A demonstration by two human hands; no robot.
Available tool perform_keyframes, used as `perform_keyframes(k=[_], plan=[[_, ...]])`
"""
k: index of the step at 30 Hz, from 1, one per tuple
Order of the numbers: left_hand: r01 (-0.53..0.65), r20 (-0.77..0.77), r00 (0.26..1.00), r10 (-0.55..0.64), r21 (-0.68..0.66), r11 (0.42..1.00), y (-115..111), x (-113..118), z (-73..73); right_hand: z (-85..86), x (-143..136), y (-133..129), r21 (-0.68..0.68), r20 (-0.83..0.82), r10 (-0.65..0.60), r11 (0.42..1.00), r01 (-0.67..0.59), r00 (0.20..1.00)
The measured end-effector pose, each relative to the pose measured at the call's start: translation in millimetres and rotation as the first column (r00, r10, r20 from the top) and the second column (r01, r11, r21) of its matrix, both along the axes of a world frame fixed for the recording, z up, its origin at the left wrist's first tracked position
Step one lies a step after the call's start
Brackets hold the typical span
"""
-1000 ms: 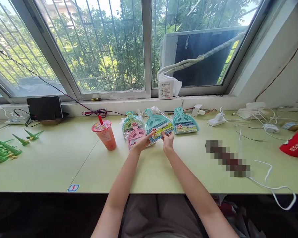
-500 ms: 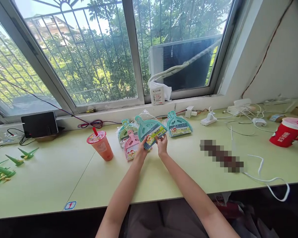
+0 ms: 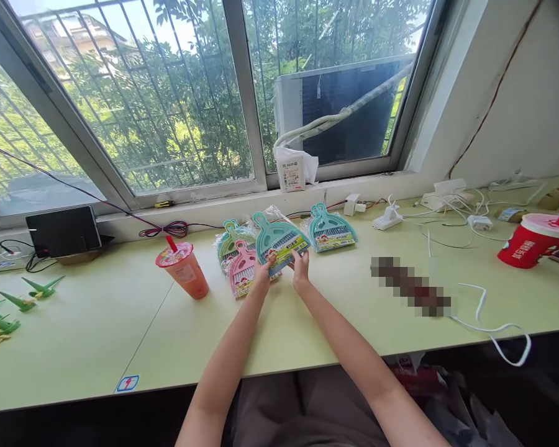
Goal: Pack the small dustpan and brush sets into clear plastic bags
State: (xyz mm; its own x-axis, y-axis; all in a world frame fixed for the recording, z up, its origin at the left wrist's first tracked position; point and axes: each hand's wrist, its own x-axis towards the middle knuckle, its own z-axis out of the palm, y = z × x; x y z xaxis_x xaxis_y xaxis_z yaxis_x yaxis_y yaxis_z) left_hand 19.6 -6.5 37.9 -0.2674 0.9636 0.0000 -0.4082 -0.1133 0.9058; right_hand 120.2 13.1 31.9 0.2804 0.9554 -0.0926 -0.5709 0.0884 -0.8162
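A teal dustpan-and-brush set (image 3: 279, 238) with a yellow label is held up between my two hands, its rounded handle end pointing at the window. My left hand (image 3: 262, 275) is closed on its lower left edge. Closed on the lower right corner is my right hand (image 3: 300, 267). Beside my left hand lies a pink set (image 3: 243, 270), partly over a green set (image 3: 230, 245) in clear wrap. Another teal set (image 3: 330, 231) rests on the table to the right of the held one.
On the pale green table (image 3: 205, 347) stand an orange drink cup (image 3: 186, 273) and, far right, a red cup (image 3: 531, 245). Green plastic pieces (image 3: 21, 302) lie left, near a black tablet (image 3: 64, 231). White cables and a power strip (image 3: 387, 218) are at the back right.
The view has shifted slightly. The held teal set has turned a little more upright, with both hands still on it.
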Motion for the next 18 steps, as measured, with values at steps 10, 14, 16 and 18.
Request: perform_keyframes(k=[10, 14, 16, 18], plan=[[0.049, -0.123, 0.992, -0.022, 0.221, 0.974, 0.6, 3.5, 1.6, 7.2, 13.4, 13.9, 0.134, -0.316, 0.183, 0.980, -0.147, 0.931], [0.143, -0.143, 0.982, -0.121, 0.158, 0.977, -1.6, -3.3, 0.5, 9.2, 17.5, 13.6, 0.147, -0.281, 0.198, 0.976, -0.162, 0.939], [0.227, -0.135, 0.968, -0.212, 0.112, 0.967, -4.5, -4.6, 1.1, 10.0, 21.6, 14.6, 0.143, -0.283, 0.167, 0.981, -0.130, 0.945], [0.311, -0.098, 0.948, -0.303, 0.084, 0.947, -6.7, -5.1, 2.9, 10.9, 25.9, 16.1, 0.152, -0.287, 0.161, 0.981, -0.121, 0.944]])
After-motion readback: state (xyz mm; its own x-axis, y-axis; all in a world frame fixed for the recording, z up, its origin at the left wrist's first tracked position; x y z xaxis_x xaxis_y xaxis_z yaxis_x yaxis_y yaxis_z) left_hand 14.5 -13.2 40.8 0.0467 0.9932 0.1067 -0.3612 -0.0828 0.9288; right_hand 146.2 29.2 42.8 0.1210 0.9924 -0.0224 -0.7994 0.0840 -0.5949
